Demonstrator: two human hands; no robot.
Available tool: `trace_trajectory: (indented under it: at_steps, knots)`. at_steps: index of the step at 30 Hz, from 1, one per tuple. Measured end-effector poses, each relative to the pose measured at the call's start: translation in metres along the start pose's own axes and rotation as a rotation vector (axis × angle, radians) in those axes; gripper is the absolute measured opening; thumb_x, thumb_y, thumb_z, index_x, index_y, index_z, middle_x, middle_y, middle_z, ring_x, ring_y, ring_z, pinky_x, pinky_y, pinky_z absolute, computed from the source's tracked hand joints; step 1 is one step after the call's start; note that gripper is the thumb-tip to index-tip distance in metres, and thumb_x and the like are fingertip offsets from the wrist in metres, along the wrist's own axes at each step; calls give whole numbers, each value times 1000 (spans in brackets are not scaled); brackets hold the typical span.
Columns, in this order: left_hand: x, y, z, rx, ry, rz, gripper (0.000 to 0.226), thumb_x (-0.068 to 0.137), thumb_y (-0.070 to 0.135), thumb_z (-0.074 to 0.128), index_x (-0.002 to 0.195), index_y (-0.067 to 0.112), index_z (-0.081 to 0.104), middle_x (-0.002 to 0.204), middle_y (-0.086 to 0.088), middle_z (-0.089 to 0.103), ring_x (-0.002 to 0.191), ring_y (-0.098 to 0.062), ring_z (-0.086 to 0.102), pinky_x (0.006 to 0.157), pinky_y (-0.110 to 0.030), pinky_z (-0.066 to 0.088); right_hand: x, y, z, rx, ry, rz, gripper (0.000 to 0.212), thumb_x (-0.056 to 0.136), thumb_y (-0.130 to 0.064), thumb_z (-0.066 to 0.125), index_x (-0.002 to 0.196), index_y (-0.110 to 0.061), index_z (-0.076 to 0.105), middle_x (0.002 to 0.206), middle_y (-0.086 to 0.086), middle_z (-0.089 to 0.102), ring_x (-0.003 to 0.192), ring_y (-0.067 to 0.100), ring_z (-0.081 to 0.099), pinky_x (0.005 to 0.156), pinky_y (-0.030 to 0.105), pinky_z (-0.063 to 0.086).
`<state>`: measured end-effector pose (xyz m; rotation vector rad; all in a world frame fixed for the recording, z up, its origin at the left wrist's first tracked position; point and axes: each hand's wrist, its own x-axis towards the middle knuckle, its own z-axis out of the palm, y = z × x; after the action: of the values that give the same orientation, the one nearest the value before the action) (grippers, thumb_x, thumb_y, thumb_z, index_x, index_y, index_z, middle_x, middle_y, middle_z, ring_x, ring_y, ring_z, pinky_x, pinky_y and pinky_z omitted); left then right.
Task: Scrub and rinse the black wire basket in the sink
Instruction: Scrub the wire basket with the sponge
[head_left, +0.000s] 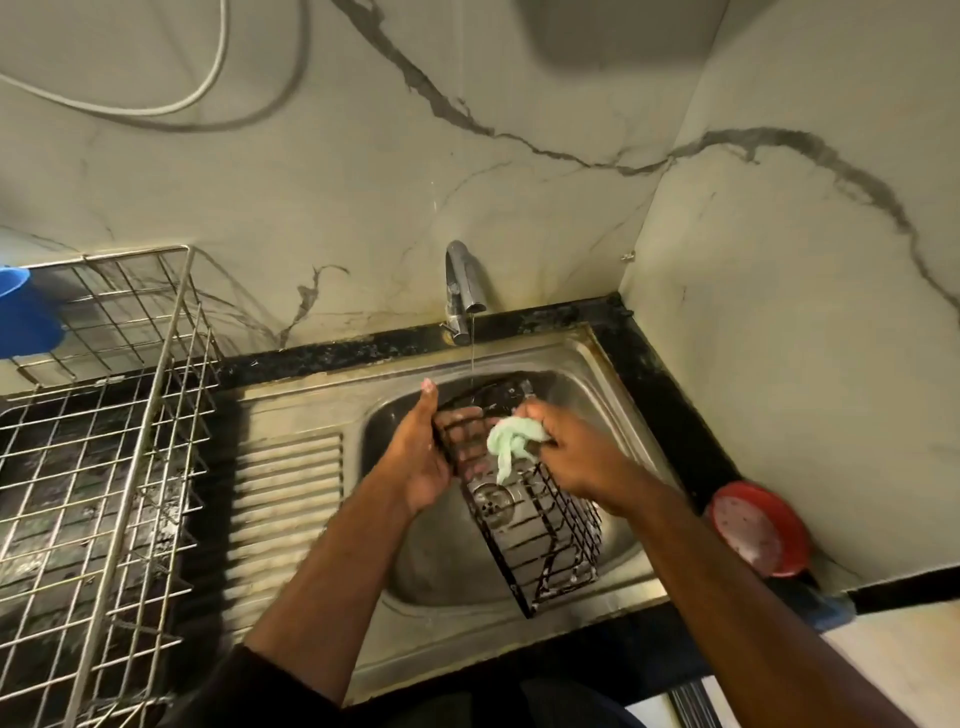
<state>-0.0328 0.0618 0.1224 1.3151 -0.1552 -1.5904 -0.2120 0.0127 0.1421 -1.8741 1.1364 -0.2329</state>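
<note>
While water trickles, black wire basket (soapy grid), crumpled green cloth.

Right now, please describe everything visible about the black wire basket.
The black wire basket is a long rectangular grid of coated wire, wet with soap flecks. It lies tilted in the steel sink over the drain. The left hand holds its far end; the right hand presses a green cloth against it.

Bare forearms, left hand, right hand, no rings
</note>
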Motion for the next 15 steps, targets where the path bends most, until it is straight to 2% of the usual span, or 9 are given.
trace_trajectory:
  at_steps: [2, 5, 8, 10, 13, 15]
  knots:
    - [3, 1, 3, -22, -33, -62, 67, 101, 60, 40, 128, 4, 65, 95, -11, 80, 74, -26, 77, 69, -37, 57, -5, 7, 2, -125, -40, -53, 24, 97, -7, 53, 108, -28, 58, 93, -8, 64, 80, 12, 62, 64, 26, 47]
    - [4, 0, 9, -48, -64, 5, 46, 106, 34, 43, 137, 4, 59, 100, -10, 80, 83, -25, 78, 70, -38, 63, -12, 17, 0, -131, -2, -65, 22, 95, -6, 56, 104, -25, 59, 90, -8, 64, 77, 5, 58, 67, 27, 49]
    - [-2, 1, 17, 10, -124, 54, 34, 106, 26, 44, 126, 7, 65, 103, -10, 79, 83, -26, 78, 66, -37, 64, -16, 28, -3, -139, 93, -23, 19, 93, -11, 62, 105, -27, 62, 95, -6, 68, 84, 8, 62, 78, 32, 52]
    - [-7, 2, 19, 153, -164, 99, 32, 106, 27, 46, 122, 9, 68, 105, -11, 79, 82, -28, 78, 64, -38, 62, -22, 32, -7, -139, 239, 11, 23, 91, -10, 65, 104, -29, 63, 98, -10, 68, 87, 1, 61, 78, 23, 51]
    - [-13, -3, 23, 376, -219, 143, 33, 106, 35, 49, 120, 10, 67, 104, -15, 78, 81, -33, 77, 61, -36, 59, -26, 32, -21, -95, 565, 12, 32, 89, -5, 65, 114, -26, 65, 102, -12, 67, 83, -5, 60, 72, 6, 44]
    - [-15, -9, 26, 477, -253, 147, 37, 104, 41, 50, 121, 10, 63, 103, -18, 78, 79, -36, 76, 64, -37, 58, -22, 29, -31, -97, 664, -18, 38, 89, -1, 64, 120, -23, 66, 102, -12, 66, 79, -8, 59, 67, -4, 38]
